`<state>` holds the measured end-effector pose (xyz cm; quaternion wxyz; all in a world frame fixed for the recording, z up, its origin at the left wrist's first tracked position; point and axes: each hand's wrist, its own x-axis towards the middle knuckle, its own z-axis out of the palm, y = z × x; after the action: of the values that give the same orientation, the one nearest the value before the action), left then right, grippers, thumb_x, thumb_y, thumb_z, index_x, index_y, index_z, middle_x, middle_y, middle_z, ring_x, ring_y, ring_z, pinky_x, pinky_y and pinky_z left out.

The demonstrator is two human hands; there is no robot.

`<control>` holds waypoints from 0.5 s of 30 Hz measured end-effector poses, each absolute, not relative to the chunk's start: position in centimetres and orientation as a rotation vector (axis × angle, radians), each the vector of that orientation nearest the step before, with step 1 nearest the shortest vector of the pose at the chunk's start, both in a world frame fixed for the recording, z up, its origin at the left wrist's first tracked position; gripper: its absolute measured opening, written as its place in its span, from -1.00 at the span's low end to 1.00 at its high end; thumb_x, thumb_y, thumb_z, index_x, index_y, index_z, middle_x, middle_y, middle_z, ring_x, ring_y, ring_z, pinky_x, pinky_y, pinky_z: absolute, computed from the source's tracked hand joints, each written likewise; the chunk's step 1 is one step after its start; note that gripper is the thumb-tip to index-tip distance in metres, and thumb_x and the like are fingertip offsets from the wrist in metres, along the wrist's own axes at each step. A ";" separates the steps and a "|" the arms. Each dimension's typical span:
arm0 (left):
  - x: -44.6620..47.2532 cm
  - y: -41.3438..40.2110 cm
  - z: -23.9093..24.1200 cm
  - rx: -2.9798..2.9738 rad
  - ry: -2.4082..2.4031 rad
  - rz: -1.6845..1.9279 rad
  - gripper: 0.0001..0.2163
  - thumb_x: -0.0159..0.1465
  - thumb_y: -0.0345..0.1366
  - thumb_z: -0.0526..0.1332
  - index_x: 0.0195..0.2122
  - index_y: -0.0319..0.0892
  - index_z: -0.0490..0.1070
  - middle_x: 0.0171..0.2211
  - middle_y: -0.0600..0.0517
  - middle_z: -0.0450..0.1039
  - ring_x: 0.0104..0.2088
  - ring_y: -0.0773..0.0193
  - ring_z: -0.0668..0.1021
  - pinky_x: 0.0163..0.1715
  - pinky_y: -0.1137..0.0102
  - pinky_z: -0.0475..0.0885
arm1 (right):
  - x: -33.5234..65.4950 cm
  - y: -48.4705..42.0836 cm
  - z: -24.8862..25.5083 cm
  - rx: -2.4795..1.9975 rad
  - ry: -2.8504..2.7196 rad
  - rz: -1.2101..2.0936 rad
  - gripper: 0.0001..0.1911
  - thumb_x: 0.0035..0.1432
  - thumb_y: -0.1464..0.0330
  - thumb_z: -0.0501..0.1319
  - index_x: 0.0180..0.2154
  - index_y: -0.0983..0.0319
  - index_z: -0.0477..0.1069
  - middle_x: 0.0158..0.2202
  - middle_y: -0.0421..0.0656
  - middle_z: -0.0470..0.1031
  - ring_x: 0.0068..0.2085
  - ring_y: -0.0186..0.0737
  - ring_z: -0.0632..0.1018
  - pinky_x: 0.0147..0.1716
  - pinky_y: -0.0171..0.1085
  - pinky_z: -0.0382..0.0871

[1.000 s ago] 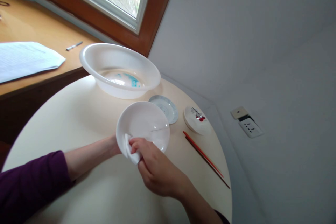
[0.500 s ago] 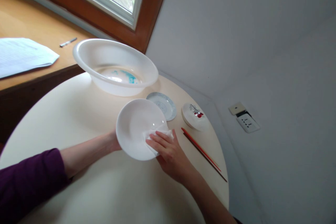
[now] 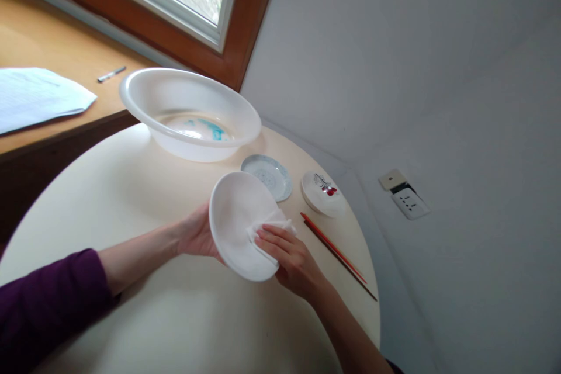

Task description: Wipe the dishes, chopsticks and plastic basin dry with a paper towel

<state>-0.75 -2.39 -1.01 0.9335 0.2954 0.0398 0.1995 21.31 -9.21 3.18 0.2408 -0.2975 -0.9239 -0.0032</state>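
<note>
A white plate (image 3: 232,222) is tilted above the round table, its inner face turned up and to the right. My left hand (image 3: 199,234) grips its left side from below; the fingertips are hidden behind it. A crumpled white tissue (image 3: 263,231) lies against the plate's right inner side. Over that tissue my right hand (image 3: 291,257) is closed, with its fingers pressing it to the plate and the thumb mostly out of sight. Just beyond the held plate, a small blue-patterned plate (image 3: 274,178) rests on the table.
At the back of the round table (image 3: 87,187) stands a big translucent basin (image 3: 188,155) with some blue marks inside. An upturned white bowl (image 3: 319,196) with a red motif and several chopsticks (image 3: 333,248) lie at the right. Papers (image 3: 39,96) and a pen (image 3: 111,74) are on the desk.
The held plate has shifted slightly right and down and tilted more to the right. More of my left hand shows. My right hand has moved a little right with the tissue.
</note>
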 end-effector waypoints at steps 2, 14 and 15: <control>-0.8 -2.3 -1.2 0.613 0.029 0.403 -0.24 0.10 0.18 0.05 0.19 -0.30 0.10 -0.01 -0.30 0.39 -0.01 -0.20 0.42 -0.09 -0.04 0.29 | 21.3 -9.3 3.0 -0.860 -2.464 -0.006 -0.63 0.11 0.55 0.05 -0.02 0.30 0.32 -0.09 0.03 0.50 0.08 -0.15 0.39 0.00 -0.13 0.38; -1.0 -1.6 -1.9 0.621 -0.087 0.522 -0.53 0.12 0.01 0.19 -0.10 -0.28 0.45 -0.32 -0.13 0.58 -0.47 0.18 0.58 -0.59 0.44 0.46 | 18.7 -10.7 4.6 -0.914 -2.241 0.198 -0.69 0.11 0.52 0.13 -0.08 0.22 0.37 -0.16 -0.05 0.54 -0.07 -0.20 0.49 -0.09 -0.19 0.42; -1.2 -1.7 -1.9 0.600 -0.059 0.487 -0.51 0.14 0.02 0.16 -0.08 -0.28 0.43 -0.34 -0.13 0.58 -0.50 0.17 0.58 -0.64 0.44 0.44 | 18.6 -10.7 4.7 -0.892 -2.255 0.210 -0.69 0.11 0.52 0.14 -0.08 0.22 0.37 -0.17 -0.05 0.54 -0.07 -0.20 0.49 -0.09 -0.19 0.42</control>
<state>-1.19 -1.69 -1.91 0.9259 0.2925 -0.0288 0.2375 18.57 -10.65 4.75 0.3465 -0.3438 -0.8690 0.0808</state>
